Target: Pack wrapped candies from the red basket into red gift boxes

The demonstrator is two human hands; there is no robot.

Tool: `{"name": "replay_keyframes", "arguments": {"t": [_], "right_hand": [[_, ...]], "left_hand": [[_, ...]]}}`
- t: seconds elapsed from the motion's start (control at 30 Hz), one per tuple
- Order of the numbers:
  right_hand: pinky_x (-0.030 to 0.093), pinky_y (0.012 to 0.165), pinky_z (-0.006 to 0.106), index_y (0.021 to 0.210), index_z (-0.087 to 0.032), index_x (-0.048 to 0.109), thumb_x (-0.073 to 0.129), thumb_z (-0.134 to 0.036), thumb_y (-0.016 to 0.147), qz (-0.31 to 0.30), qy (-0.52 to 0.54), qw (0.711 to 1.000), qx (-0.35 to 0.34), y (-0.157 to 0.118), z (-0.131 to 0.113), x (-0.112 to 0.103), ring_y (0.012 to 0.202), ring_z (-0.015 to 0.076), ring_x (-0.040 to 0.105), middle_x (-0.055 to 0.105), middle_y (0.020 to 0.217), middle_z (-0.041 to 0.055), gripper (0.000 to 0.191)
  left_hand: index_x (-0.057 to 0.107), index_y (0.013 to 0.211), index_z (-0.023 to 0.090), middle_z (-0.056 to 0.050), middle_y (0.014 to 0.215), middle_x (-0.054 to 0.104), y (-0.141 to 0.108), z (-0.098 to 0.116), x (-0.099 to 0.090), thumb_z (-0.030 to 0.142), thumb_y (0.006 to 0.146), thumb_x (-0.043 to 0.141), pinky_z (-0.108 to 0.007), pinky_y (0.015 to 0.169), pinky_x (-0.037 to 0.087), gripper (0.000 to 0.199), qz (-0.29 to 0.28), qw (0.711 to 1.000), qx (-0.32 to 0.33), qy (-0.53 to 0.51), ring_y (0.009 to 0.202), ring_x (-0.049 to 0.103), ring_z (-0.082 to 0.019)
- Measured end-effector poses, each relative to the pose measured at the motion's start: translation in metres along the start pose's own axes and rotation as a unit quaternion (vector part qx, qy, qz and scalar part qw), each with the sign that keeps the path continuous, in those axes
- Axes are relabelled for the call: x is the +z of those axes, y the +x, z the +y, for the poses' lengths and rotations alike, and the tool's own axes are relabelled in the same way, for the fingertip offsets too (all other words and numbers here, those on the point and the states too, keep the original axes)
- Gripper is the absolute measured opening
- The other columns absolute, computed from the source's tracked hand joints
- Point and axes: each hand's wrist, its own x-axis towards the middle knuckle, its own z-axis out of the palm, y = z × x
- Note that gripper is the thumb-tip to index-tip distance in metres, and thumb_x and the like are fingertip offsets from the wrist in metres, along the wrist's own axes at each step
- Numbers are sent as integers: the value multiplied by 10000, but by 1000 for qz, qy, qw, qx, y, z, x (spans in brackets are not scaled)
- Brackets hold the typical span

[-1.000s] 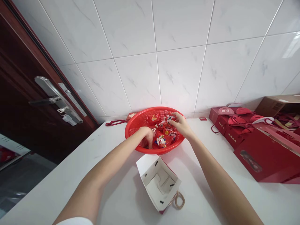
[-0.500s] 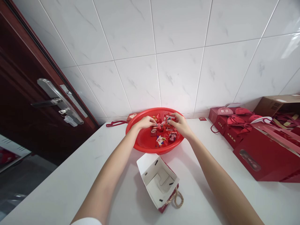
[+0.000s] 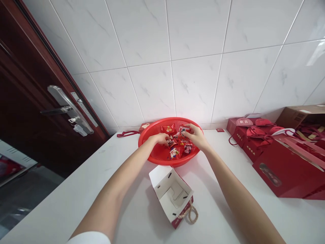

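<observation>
Nearest on the counter [image 3: 101, 166]: open carton box [image 3: 171, 195], white inside, dk red outside, is sitting w/ one flap raised twd the basket & a rope loop [image 3: 197, 213] lying at its R side. Just beyond, the red basket [image 3: 158, 152] is holding the wrapped sweets, approx. mid-counter. Front packet [image 3: 174, 153] is lying nearest its front rim. L hand [image 3: 161, 139] is resting over the basket's L half, fingers bent at a dk wrapped sweet [image 3: 172, 142]; cannot tell if gripping. R hand [image 3: 196, 135] is curving over the R rim, thumb & fingers about a b/w-printed packet [image 3: 185, 130]; firm hold or light touch, cannot tell. Est. handling: sweets light, wrappers slick & crinkly, poss. slipping if pinched at a smooth face; best hold = thumb + fingertips across the body, or by a crimped end. Contents prob. small & firm, no great fragility. Farther R, red gift boxes [image 3: 286, 166] are standing grouped, brown carton [image 3: 291, 117] behind. Tiled wall [image 3: 195, 88] is backing it all; dk door [image 3: 22, 88] is standing at far L.
</observation>
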Motion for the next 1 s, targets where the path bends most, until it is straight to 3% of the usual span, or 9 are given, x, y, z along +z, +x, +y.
{"name": "replay_keyframes", "arguments": {"t": [0.13, 0.33, 0.43, 0.53, 0.7, 1.0], "right_hand": [[496, 715, 353, 973, -202, 675, 668, -345, 724, 0, 14, 1000, 4, 0, -1, 0, 747, 193, 607, 682, 829, 18, 288], [491, 618, 322, 944, -187, 694, 715, -413, 726, -12, 64, 998, 16, -1, -4, -3, 645, 176, 581, 621, 672, -11, 315], [510, 619, 319, 958, -184, 693, 726, -459, 722, -27, 105, 994, 25, -3, -10, -4, 676, 184, 616, 661, 718, 9, 364], [535, 669, 319, 953, -184, 688, 736, -493, 719, -42, 146, 988, 29, -4, -19, -4, 792, 206, 662, 718, 847, 43, 391], [533, 762, 320, 1057, -195, 717, 778, -490, 738, -94, 214, 972, 37, -11, -39, -4, 932, 222, 685, 752, 1002, 63, 438], [541, 797, 339, 1021, -197, 715, 793, -465, 790, -179, 171, 969, 2, -35, -80, -14, 907, 208, 690, 751, 981, 52, 363]], "left_hand": [[783, 960, 222, -47, 1044, 782, -2, 5, 1, 115, 574, 793, -334, 882, 525, 400, 39, 997, 46, -52, 1023, 690, -293], [745, 716, 195, -45, 825, 776, -10, 0, -8, 182, 687, 694, -321, 807, 527, 60, 193, 961, 101, -173, 883, 706, -258], [723, 743, 191, -58, 889, 778, -21, -2, -12, 296, 737, 694, -343, 852, 532, 109, 273, 923, 127, -240, 918, 702, -257], [701, 883, 166, -87, 1041, 761, -41, 0, -9, 351, 741, 702, -362, 916, 541, 233, 319, 886, 159, -298, 1008, 691, -250], [670, 1081, 159, -95, 1110, 717, -86, 9, 8, 366, 698, 762, -385, 922, 574, 445, 317, 836, 231, -384, 1040, 682, -235], [692, 1062, 180, -76, 1097, 730, -145, 20, 20, 303, 775, 779, -356, 926, 581, 324, 306, 811, 290, -405, 969, 709, -201]]}}
